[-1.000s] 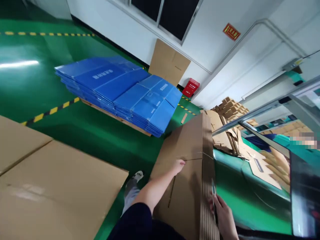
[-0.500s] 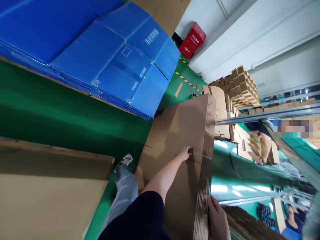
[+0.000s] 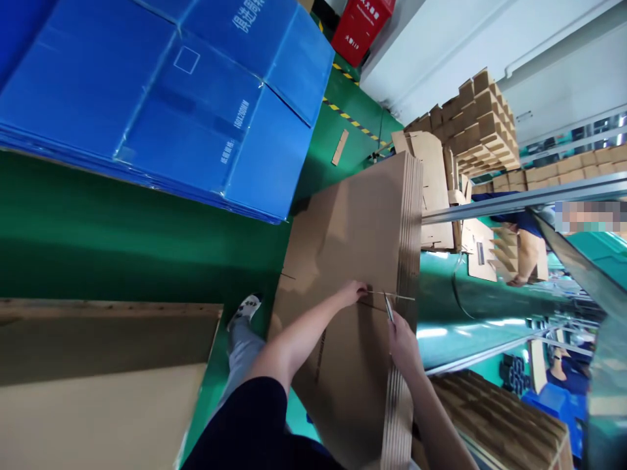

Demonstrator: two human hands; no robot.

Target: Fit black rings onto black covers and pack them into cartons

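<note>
A stack of flat brown cardboard sheets lies in front of me, with a thin pale strap across it. My left hand is closed over the strap on the top sheet, its fingertips partly hidden. In my right hand is a slim cutter with a metal blade, its handle mostly covered by my fingers. The blade's tip is at the strap, near the stack's right edge; I cannot tell whether it touches.
Blue folded cartons are piled at upper left. A metal rail crosses on the right, with a co-worker's arm beyond it. Bundled cardboard stands at lower right, and a pale brown board at lower left.
My right hand has moved up and inward from the stack's side, bringing the cutter to the strap. My left hand stays at the strap. The view has shifted.
</note>
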